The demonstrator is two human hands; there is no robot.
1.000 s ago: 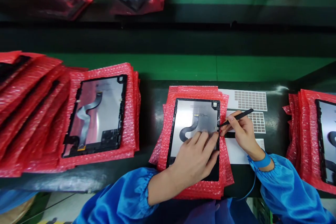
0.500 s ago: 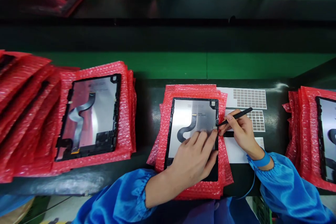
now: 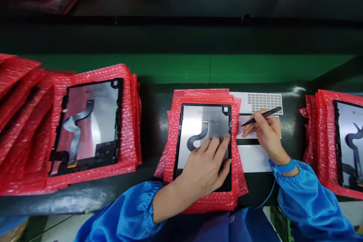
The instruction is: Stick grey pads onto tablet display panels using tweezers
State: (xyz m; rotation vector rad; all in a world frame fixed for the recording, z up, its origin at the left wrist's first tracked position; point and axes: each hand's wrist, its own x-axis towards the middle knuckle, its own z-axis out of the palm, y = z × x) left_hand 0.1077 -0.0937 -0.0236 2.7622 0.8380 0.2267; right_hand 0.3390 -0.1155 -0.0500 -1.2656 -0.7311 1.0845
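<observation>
In front of me a display panel [image 3: 185, 121] with a silvery back, a black frame and a curved dark ribbon cable [image 3: 195, 139] lies on a stack of red bubble-wrap bags [image 3: 169, 151]. My left hand [image 3: 202, 166] rests on the panel, fingers stretched out, the index fingertip at its right edge. To the right, my right hand [image 3: 268, 132] grips black tweezers [image 3: 262, 116], their point to the left, over white sticker sheets. The upper sheet [image 3: 265, 103] carries rows of small grey squares; the lower sheet [image 3: 253, 158] is partly behind my right hand.
At left, another panel [image 3: 109, 121] with a ribbon cable lies on red bubble-wrap bags, beside a leaning pile of bags [image 3: 19, 121]. A similar panel [image 3: 343, 143] lies on bags at far right. A blue wrist strap [image 3: 285, 167] with a cord is on my right wrist.
The tweezers and my right hand have moved right, off the panel's right edge to over the sticker sheets. My left hand stays on the panel. The whole view has shifted slightly.
</observation>
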